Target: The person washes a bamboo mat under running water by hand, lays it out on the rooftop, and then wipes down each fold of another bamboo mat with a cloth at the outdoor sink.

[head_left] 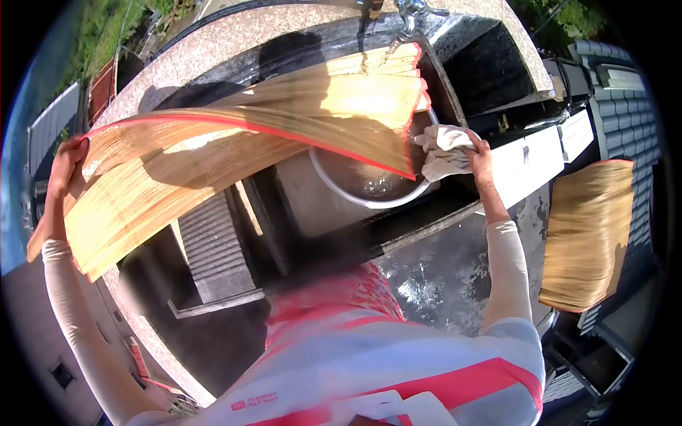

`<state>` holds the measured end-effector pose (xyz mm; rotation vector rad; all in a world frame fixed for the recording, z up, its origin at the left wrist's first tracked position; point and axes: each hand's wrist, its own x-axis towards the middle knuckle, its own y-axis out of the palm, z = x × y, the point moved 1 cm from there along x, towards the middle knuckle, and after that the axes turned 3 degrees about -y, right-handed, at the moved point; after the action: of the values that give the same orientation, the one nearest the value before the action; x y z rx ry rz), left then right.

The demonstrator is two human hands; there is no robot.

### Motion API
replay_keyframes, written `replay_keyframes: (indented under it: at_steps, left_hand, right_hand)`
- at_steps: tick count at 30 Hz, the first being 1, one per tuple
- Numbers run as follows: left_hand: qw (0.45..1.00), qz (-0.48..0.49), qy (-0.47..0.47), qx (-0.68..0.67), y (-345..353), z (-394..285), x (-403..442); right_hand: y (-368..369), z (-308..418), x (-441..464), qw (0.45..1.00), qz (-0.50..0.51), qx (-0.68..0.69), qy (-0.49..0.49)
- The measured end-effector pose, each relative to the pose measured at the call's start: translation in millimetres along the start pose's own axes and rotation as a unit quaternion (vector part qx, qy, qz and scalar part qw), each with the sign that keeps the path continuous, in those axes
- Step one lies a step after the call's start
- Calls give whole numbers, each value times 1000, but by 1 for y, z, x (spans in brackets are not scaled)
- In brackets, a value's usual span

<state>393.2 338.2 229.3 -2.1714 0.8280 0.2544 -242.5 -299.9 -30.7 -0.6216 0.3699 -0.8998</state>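
A long woven straw mat (192, 188) with red edging stretches across the sink, twisted along its length. On the far left, my left hand (66, 169) grips the mat's edge. My right hand (481, 157) is closed on a crumpled white wet-looking cloth (445, 150), close to the mat's right end. Beneath that end sits a round basin (379, 204) with a white rim and water in it. Water runs from a metal tap (408, 21) onto the mat.
A dark stone sink (455, 85) with a speckled counter (206, 46) surrounds the basin. A ribbed washboard slab (217, 245) lies left of it. To the right, another straw mat (588, 234) hangs over roof tiles (629, 106).
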Motion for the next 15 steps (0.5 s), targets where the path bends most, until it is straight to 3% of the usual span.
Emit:
replay_keyframes:
  at_steps: [1, 4, 5, 6, 8, 10, 11, 12, 13, 15]
  left_hand:
    - [996, -80, 1, -42, -3, 5, 21]
    - [988, -143, -58, 25, -20, 86, 114]
    - [986, -169, -5, 6, 12, 92, 110]
    - [988, -151, -6, -3, 13, 151, 153]
    - [959, -131, 13, 251, 41, 185, 183]
    - [947, -79, -51, 306, 69, 155, 158]
    - [962, -59, -107, 245, 78, 136, 132]
    - [982, 5, -175, 69, 65, 149, 125]
    - [978, 61, -196, -20, 80, 106, 79]
    - [968, 123, -211, -56, 77, 85, 20]
  right_hand:
    - [-7, 21, -6, 999, -10, 41, 34]
    - [-16, 66, -19, 995, -5, 84, 50]
    - [-12, 72, -23, 997, 7, 78, 13]
    - [-9, 78, -27, 997, 20, 69, -23]
    - [3, 95, -34, 995, 48, 31, -80]
    - [28, 114, -42, 993, 70, 32, -88]
    - [42, 122, -44, 992, 82, 29, -87]
    - [59, 131, -46, 991, 78, 52, -94]
    - [76, 139, -48, 989, 75, 77, -102]
    - [105, 153, -52, 985, 90, 108, -103]
